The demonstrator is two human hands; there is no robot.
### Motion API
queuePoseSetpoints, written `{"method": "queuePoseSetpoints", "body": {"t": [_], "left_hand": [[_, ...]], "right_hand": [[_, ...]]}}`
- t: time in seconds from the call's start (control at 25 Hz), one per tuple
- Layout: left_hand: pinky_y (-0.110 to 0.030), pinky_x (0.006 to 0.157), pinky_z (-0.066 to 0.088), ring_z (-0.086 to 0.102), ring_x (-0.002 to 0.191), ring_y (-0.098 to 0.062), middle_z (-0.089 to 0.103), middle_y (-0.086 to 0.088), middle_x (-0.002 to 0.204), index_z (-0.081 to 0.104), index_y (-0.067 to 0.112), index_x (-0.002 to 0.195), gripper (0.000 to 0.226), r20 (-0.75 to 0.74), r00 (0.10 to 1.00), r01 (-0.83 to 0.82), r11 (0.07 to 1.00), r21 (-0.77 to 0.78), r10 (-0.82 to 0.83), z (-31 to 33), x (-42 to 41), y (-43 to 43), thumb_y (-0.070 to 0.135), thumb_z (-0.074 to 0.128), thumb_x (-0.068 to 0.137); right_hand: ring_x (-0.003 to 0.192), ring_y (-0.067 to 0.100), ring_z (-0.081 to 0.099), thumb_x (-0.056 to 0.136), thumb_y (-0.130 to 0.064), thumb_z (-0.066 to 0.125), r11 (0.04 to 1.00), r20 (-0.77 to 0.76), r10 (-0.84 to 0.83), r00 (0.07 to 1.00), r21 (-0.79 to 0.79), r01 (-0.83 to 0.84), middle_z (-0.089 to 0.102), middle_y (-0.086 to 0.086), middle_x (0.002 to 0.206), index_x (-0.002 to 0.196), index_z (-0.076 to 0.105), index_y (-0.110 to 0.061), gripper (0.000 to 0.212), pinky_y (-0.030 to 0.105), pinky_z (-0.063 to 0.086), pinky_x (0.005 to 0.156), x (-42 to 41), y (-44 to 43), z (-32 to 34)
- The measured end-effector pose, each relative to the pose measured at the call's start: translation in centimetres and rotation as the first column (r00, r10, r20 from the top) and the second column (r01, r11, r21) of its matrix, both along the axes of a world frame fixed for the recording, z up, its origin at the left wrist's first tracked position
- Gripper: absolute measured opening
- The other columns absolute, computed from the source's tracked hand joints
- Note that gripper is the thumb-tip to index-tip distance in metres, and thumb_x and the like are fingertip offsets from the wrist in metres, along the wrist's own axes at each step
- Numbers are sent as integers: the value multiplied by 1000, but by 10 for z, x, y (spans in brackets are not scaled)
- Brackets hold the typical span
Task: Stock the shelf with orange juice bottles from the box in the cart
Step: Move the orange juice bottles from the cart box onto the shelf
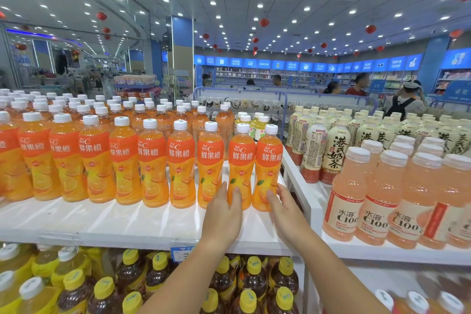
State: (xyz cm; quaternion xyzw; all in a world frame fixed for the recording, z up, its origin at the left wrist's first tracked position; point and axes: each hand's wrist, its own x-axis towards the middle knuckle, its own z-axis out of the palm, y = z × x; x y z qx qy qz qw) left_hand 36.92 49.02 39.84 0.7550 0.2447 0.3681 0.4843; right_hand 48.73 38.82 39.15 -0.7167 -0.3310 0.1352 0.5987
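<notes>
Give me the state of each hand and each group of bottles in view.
left hand, gripping the second-last orange juice bottle low down
right hand, gripping the end orange juice bottle low down
both held bottles, upright, capped, ending the front row on the shelf
pink C100 bottles, upright, capped
yellow-capped bottles, upright, one level below

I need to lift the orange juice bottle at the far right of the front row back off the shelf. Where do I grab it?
Grip the end bottle at its narrow waist just below the orange label, coming from the front and right. Its left neighbour stands close, while the right side has some room before the shelf wall.
</notes>
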Motion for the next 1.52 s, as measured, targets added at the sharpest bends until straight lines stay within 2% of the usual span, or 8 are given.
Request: {"method": "queuePoseSetpoints", "body": {"t": [0.2,0.44,0.6,0.8,1.04,1.2,1.36,1.52], "left_hand": [[6,74,31,42,96,15,38,42,97,38,47,113,9,-127,987,105,994,34,-100,10,-25,-12,40,37,107],[8,85,23,36,104,30,33,44,121,34,41,141,36,-168,942,310,944,108,-290,1,-51,-22,47,36,105],[-16,112,19,29,137,7,34,18,157,33,28,155,59,-188,907,403,907,121,-378,-13,-61,-26,54,35,102],[-24,117,25,34,142,-1,41,15,154,40,26,152,55,-163,821,568,814,122,-548,-25,-64,-54,51,37,104],[-4,100,33,47,118,22,56,30,127,51,41,131,30,-197,559,829,551,98,-806,-57,-88,-135,47,39,105],[-12,102,24,37,135,4,42,21,142,38,28,151,51,-292,354,928,372,-5,-889,-95,-131,-211,47,38,104],[-14,98,30,41,126,3,40,22,139,41,26,148,47,-424,159,966,230,-121,-891,-157,-172,-279,44,41,105],[-25,113,28,40,138,-5,42,10,154,42,18,151,65,-549,-24,954,146,-263,-836,-223,-220,-350,58,42,100]], "right_hand": [[121,2,53,102,-53,42,997,82,-27,996,-65,32,57,-23,126,128,44,-43,29,32,39,105,-10,-11,-2],[134,-1,36,104,-47,38,990,152,-84,985,-99,100,40,-23,140,149,38,-31,48,24,28,110,-47,-41,-7],[140,1,36,105,-47,39,970,150,-206,967,-103,222,39,-15,155,153,36,-27,53,25,28,114,-74,-69,-16],[134,-1,41,104,-42,44,926,109,-364,925,-63,372,47,-16,147,150,41,-27,48,25,31,114,-118,-111,-28],[137,0,40,104,-42,45,768,14,-633,774,-112,630,44,-15,149,152,39,-24,51,24,30,114,-192,-202,-69],[139,4,40,105,-36,44,636,-33,-767,641,-174,752,44,-11,151,151,39,-22,47,26,30,116,-261,-281,-106],[134,0,36,106,-26,45,483,-102,-874,475,-282,829,43,-2,154,150,40,-12,47,3,24,102,-341,-359,-159],[134,3,39,105,-28,48,336,-126,-942,312,-419,844,47,-1,151,149,43,-12,47,14,23,110,-442,-439,-224]]}}
